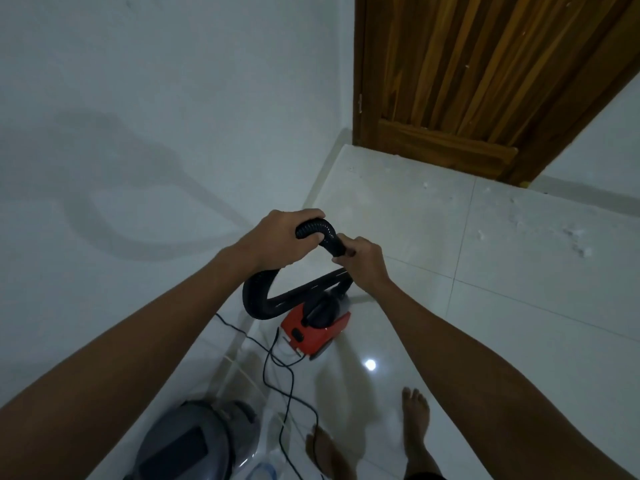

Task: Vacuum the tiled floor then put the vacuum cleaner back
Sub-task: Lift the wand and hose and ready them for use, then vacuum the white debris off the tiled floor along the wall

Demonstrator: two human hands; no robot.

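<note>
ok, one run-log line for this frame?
phase: handling hose | left hand: grips black hose at bend | right hand: grips hose end | red vacuum: on tiled floor | white debris: near wooden door

We see a pale wall (145,109) on the left; a wooden door (485,81) ahead; glossy white floor tiles (519,323) reflecting a lamp.

Your left hand (282,237) grips the black hose (313,230) at its bend, your right hand (360,261) holds it just below; the hose loops down to the red vacuum cleaner (311,332) on the tiled floor (485,323), its cord (277,375) trailing toward your bare feet (414,417), wooden door (467,81) ahead
</note>
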